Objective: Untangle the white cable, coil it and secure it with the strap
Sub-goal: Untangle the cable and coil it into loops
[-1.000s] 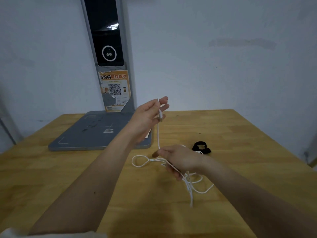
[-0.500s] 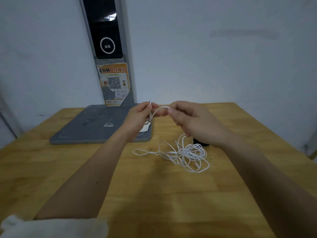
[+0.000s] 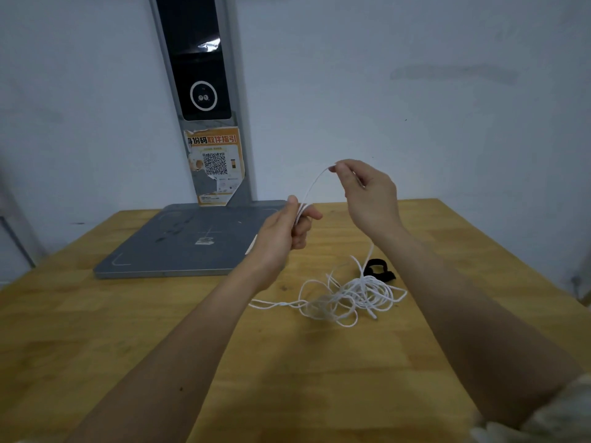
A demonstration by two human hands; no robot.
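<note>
- L hand (image 3: 281, 238) up above the table (image 3: 128, 330), fingers curled round the white cable (image 3: 351, 295) — I see the thumb + forefinger pinching it near the top of the fist, w/ a strand running down inside the grip.
- R hand (image 3: 367, 193) higher & to the right, thumb and forefinger tips pinching the same cable at its highest point; other fingers loosely curled behind.
- Btwn the two hands a short stretch of cable arcs up from the L hand's pinch to the R hand's pinch.
- From the R hand a strand drops past the wrist down to the pile; can't tell exactly where it leaves the palm.
- Rest of the cable lies on the tabletop as a loose tangle of loops, below and between both forearms, w/ one tail trailing left toward the L forearm.
- Black strap (image 3: 379, 271) lies flat on the table just behind the tangle, touching or nearly touching its back edge — can't tell which. Neither hand is on it.
- Grey flat base (image 3: 179, 247) sits at the back left of the table, w/ an upright post (image 3: 198, 91) rising from it against the wall; dark screen panel on the post, orange QR sticker (image 3: 216, 167) below that.
- Pale sleeve edge (image 3: 543, 417) shows at the bottom right corner.
</note>
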